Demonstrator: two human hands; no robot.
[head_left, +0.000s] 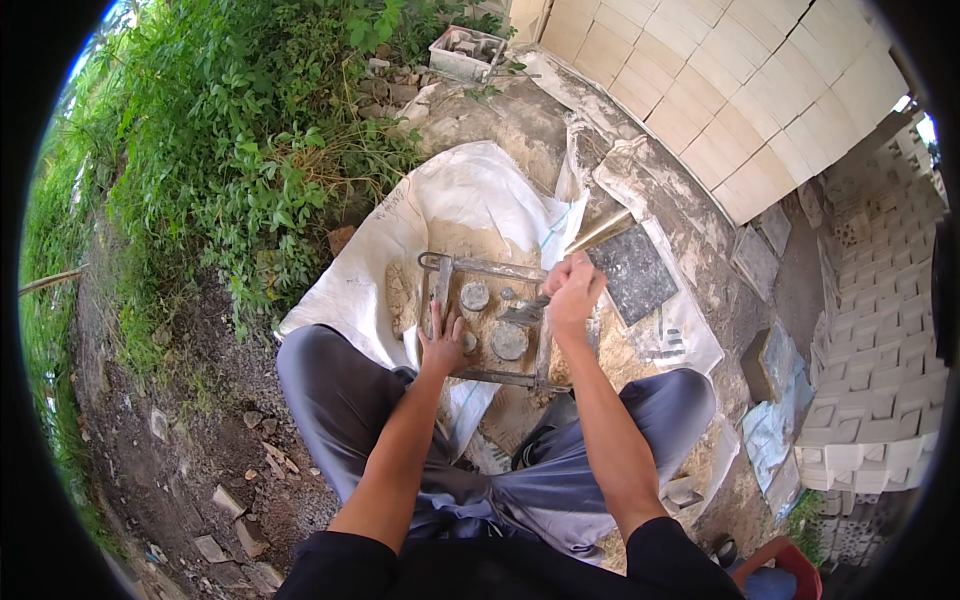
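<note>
A rectangular metal frame (500, 268) packed with tan sand lies between my knees. Several round grey discs of different sizes sit in the sand, among them a large disc (509, 342) and a smaller disc (475, 296). My left hand (443, 342) rests with spread fingers on the left side of the frame, partly hiding a disc. Above the right side of the frame, my right hand (576, 288) is closed around a small trowel (524, 312), its grey blade over the sand near the large disc. The fingers cover its handle.
A white woven sack (375, 265) with loose sand lies under the frame. To the right is a dark square board (633, 274). Stacked pale blocks (740, 90) rise behind. Green plants (240, 150) grow at left. A white box (467, 55) stands far back; a person (780, 570) shows lower right.
</note>
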